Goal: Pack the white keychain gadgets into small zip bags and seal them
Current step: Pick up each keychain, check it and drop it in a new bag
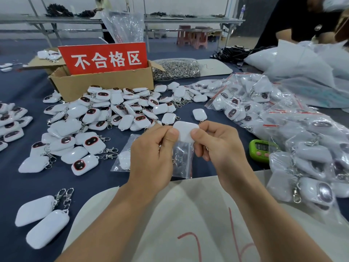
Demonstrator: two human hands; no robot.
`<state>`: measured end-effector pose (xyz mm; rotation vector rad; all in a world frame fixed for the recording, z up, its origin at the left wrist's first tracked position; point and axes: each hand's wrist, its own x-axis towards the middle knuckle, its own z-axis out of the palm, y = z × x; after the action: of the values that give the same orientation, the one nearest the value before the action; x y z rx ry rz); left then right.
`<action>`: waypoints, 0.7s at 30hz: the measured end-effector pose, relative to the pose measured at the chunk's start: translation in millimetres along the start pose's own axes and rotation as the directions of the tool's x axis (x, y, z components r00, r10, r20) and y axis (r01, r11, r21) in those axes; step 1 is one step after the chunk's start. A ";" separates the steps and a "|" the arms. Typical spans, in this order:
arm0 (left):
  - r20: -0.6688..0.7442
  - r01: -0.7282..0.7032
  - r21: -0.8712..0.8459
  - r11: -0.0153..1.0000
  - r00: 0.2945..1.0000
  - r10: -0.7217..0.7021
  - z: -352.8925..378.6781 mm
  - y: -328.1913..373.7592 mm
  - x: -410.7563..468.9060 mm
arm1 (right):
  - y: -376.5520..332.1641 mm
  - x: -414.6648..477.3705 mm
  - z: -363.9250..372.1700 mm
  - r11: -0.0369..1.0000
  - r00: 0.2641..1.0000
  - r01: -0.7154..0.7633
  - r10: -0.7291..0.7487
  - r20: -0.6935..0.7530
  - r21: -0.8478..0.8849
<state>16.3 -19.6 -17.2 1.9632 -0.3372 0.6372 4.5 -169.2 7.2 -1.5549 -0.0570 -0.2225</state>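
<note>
Both my hands hold one small clear zip bag [182,163] above the table's near edge. A white keychain gadget [185,131] sticks halfway out of the bag's mouth, its metal clasp down inside the bag. My left hand [153,154] pinches the bag's left top edge with thumb and fingers. My right hand [217,144] pinches the right top edge, thumb against the gadget. A big pile of loose white gadgets [105,114] lies beyond my hands. Bagged gadgets [283,133] are heaped on the right.
A cardboard box [105,84] with a red sign [103,58] stands at the back. Behind it lies a bag of metal clasps [175,69]. A green timer [261,150] sits right of my hands. One filled bag [122,159] lies to the left. A white sheet [188,224] covers the near edge. Another person [302,21] sits far right.
</note>
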 end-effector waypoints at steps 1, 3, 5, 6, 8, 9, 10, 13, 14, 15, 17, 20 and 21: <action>-0.016 0.003 0.006 1.000 1.000 -0.002 1.1 0.2 -1.1 | 0.6 0.4 0.1 1.000 1.000 0.003 -0.003 -0.018 -0.016; -0.080 0.013 0.009 1.000 0.997 -0.012 2.5 3.4 -2.9 | 1.9 2.2 -2.1 0.999 0.996 -0.014 0.011 -0.093 -0.032; -0.176 0.024 -0.009 1.000 0.984 -0.026 1.7 5.4 -2.4 | 2.3 5.6 -8.9 0.997 0.980 -0.065 0.054 -0.191 -0.048; -0.225 0.041 -0.030 0.999 0.973 -0.047 -0.2 5.2 -1.0 | 1.8 7.1 -13.1 0.993 0.969 -0.092 0.074 -0.236 -0.067; -0.311 0.115 -0.079 0.990 0.941 -0.134 -5.8 2.4 3.6 | 1.4 9.2 -21.5 0.977 0.947 -0.134 0.078 -0.310 -0.166; -0.339 0.165 -0.092 0.982 0.922 -0.187 -8.9 1.9 5.9 | 1.5 10.0 -25.0 0.959 0.938 -0.150 0.061 -0.341 -0.241; -0.353 0.207 -0.089 0.974 0.908 -0.225 -11.5 2.2 7.4 | 1.9 9.9 -28.1 0.933 0.929 -0.171 0.044 -0.369 -0.318; -0.274 0.183 0.060 0.981 0.948 -0.160 -12.1 10.1 4.3 | 2.6 8.9 -33.1 0.845 0.915 -0.243 0.037 -0.402 -0.476; -0.200 0.135 0.163 0.977 0.975 -0.101 -9.4 13.4 0.7 | 2.7 8.4 -33.2 0.827 0.917 -0.259 0.048 -0.396 -0.499; -0.117 0.084 0.256 0.963 0.992 -0.055 -6.5 16.8 -2.9 | 2.8 8.4 -32.8 0.815 0.921 -0.267 0.059 -0.385 -0.514; 0.031 -0.009 0.363 0.932 1.000 -0.003 -0.3 21.8 -8.3 | 2.8 8.8 -30.4 0.810 0.936 -0.267 0.088 -0.342 -0.522; 0.173 -0.139 0.569 0.810 0.984 0.047 6.1 25.1 -10.1 | 3.5 8.9 -25.7 0.808 0.952 -0.270 0.141 -0.273 -0.524; 0.226 -0.168 0.648 0.743 0.974 0.024 8.1 25.8 -9.7 | 4.3 9.1 -25.0 0.807 0.953 -0.278 0.162 -0.257 -0.522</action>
<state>-2.0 -39.0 -6.6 2.7345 -0.3704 0.6826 11.6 -195.0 4.0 -2.0933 0.3828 -0.2198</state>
